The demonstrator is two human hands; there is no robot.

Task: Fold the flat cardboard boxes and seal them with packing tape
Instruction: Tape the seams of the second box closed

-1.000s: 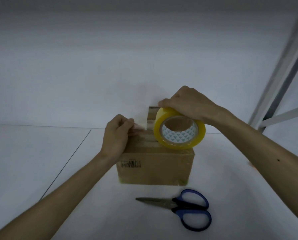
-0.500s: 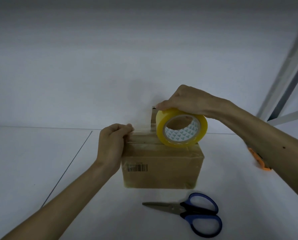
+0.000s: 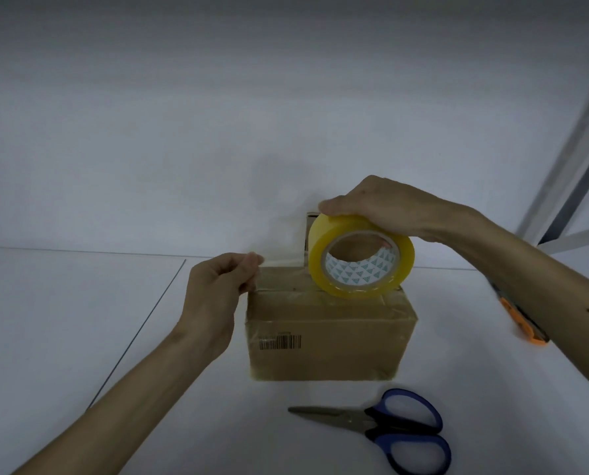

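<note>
A small brown cardboard box (image 3: 327, 341) with a barcode label stands on the white table, its flaps folded down and clear tape over its edges. My right hand (image 3: 385, 209) grips a yellow roll of packing tape (image 3: 359, 258) from above, holding it on edge over the box's top right. My left hand (image 3: 217, 293) pinches the free end of the clear tape strip (image 3: 281, 264) at the box's top left corner. The strip runs from those fingers to the roll, just above the box top.
Blue-handled scissors (image 3: 392, 431) lie shut on the table in front of the box. An orange utility knife (image 3: 522, 320) lies to the right, partly behind my right forearm. Another piece of cardboard (image 3: 309, 231) stands behind the roll. A metal frame (image 3: 581, 166) rises at right.
My left hand has drawn the tape end leftward, away from the roll, so the strip between them is longer. The roll stays over the box's right side.
</note>
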